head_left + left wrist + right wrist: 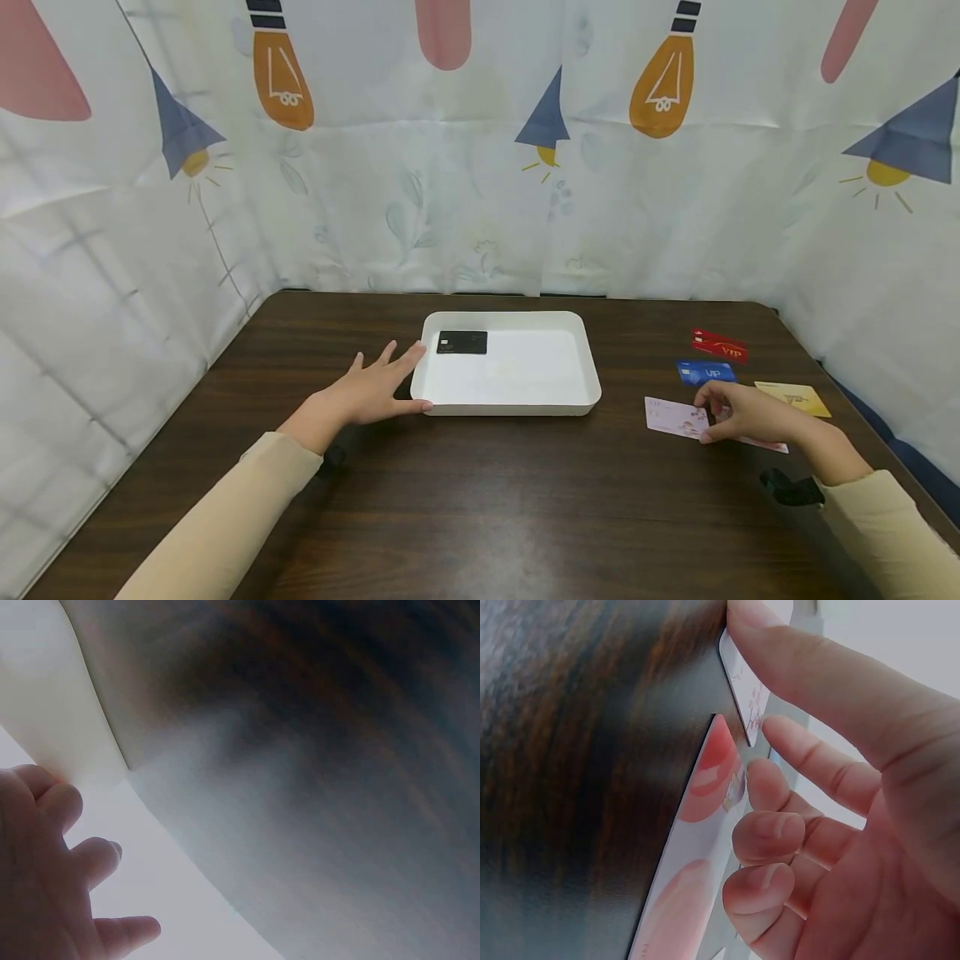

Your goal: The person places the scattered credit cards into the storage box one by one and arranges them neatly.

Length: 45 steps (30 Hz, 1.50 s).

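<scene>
Left of centre in the frame, your left hand (367, 392) lies with fingers spread wide at the left rim of the white tray (532, 371), presumably to steady it. The tray contains 1 black card (471, 342), at its upper left. At right in the frame, your right hand (753, 414) pinches the lilac card (673, 417) between thumb and forefinger, apparently by opposite edges for a secure hold. Nearby lie 4 others: red card (720, 346), blue card (701, 372), yellow card (798, 398), pink card (682, 877).
</scene>
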Each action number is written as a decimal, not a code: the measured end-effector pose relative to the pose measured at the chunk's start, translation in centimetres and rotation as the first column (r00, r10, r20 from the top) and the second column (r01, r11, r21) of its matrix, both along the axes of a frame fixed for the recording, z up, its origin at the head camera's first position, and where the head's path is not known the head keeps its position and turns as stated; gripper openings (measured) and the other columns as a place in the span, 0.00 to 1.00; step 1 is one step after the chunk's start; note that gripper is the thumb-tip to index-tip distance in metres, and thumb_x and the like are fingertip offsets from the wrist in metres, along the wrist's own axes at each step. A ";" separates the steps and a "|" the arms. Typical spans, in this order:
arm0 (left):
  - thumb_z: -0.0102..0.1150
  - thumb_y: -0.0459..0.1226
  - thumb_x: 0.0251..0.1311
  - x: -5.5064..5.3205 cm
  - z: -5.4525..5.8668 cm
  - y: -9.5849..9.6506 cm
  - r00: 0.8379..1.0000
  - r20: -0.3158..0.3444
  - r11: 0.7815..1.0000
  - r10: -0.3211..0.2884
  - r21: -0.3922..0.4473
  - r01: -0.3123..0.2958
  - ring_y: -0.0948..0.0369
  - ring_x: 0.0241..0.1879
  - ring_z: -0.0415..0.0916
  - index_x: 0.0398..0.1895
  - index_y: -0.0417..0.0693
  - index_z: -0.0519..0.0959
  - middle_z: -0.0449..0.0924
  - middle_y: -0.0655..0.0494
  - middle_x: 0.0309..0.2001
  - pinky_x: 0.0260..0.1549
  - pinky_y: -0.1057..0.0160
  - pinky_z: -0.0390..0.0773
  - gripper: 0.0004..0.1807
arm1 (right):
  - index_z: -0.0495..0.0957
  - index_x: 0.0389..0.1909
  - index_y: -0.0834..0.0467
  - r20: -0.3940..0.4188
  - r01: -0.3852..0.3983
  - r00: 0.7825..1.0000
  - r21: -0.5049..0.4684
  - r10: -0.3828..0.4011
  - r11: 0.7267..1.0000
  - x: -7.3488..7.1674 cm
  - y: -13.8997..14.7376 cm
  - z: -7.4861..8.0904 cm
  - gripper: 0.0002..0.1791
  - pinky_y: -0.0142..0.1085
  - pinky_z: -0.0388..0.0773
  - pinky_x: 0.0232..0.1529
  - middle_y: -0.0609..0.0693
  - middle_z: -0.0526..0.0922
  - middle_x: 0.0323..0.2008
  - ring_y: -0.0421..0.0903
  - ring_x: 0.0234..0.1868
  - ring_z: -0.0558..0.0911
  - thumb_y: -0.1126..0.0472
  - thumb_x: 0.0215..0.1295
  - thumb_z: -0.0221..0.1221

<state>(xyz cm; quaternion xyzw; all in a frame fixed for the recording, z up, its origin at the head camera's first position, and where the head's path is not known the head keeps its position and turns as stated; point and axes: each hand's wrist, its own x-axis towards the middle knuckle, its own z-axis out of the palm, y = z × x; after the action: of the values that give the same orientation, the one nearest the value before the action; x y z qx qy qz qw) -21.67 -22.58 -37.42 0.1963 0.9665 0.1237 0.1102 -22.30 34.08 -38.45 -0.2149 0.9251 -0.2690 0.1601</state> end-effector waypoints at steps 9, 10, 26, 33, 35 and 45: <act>0.56 0.67 0.65 0.0 -0.3 -0.1 1.000 0.003 1.000 -0.001 0.005 0.001 0.39 0.80 0.35 0.85 0.49 0.44 0.47 0.46 0.82 0.66 0.23 0.34 0.57 | 0.76 0.42 0.63 0.018 0.022 1.000 0.000 -0.022 1.000 -0.2 0.1 -0.1 0.21 0.35 0.67 0.33 0.49 0.73 0.35 0.48 0.37 0.70 0.59 0.56 0.76; 0.56 0.68 0.65 0.0 -0.4 -0.1 1.000 0.002 1.000 -0.001 0.005 0.001 0.39 0.80 0.35 0.85 0.49 0.43 0.47 0.46 0.82 0.66 0.23 0.34 0.57 | 0.76 0.43 0.63 0.012 0.028 1.000 0.004 -0.028 1.000 -0.2 0.2 -0.1 0.22 0.35 0.67 0.34 0.49 0.73 0.36 0.48 0.37 0.70 0.59 0.56 0.76; 0.55 0.68 0.65 -0.1 -0.3 0.0 1.000 -0.004 1.000 -0.004 -0.002 0.004 0.39 0.80 0.35 0.85 0.50 0.43 0.46 0.47 0.82 0.66 0.23 0.34 0.57 | 0.76 0.44 0.63 0.002 0.037 0.999 0.043 -0.037 0.998 -0.8 0.2 0.1 0.24 0.39 0.70 0.40 0.50 0.73 0.38 0.49 0.41 0.71 0.58 0.55 0.77; 0.55 0.68 0.65 -0.1 -0.1 -0.1 1.000 -0.003 1.000 -0.005 -0.006 0.005 0.39 0.80 0.36 0.85 0.49 0.43 0.47 0.46 0.82 0.66 0.23 0.34 0.57 | 0.75 0.46 0.64 0.003 0.038 0.999 0.030 -0.039 0.999 -1.0 0.1 0.1 0.26 0.37 0.69 0.39 0.50 0.72 0.37 0.49 0.40 0.71 0.58 0.54 0.78; 0.55 0.68 0.65 -0.1 -0.1 -0.1 1.000 -0.001 1.000 -0.003 -0.004 0.003 0.39 0.80 0.36 0.85 0.49 0.43 0.47 0.46 0.82 0.66 0.23 0.34 0.57 | 0.76 0.45 0.63 -0.002 0.023 1.000 0.037 -0.023 0.999 -1.1 0.1 0.2 0.25 0.38 0.69 0.39 0.49 0.72 0.36 0.49 0.40 0.71 0.58 0.54 0.78; 0.55 0.68 0.65 0.0 -0.1 -0.1 1.000 0.000 1.000 0.000 0.001 0.000 0.39 0.80 0.35 0.85 0.50 0.43 0.47 0.46 0.82 0.66 0.23 0.34 0.57 | 0.75 0.41 0.62 0.040 0.018 0.999 0.069 -0.020 0.997 -1.8 0.0 0.5 0.23 0.40 0.72 0.40 0.50 0.74 0.36 0.50 0.40 0.72 0.57 0.53 0.78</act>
<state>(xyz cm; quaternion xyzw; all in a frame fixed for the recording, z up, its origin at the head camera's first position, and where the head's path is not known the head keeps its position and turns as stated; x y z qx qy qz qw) -21.70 -22.71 -37.53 0.1963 0.9664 0.1243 0.1101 -24.12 34.10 -37.98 -0.1950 0.9324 -0.2429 0.1834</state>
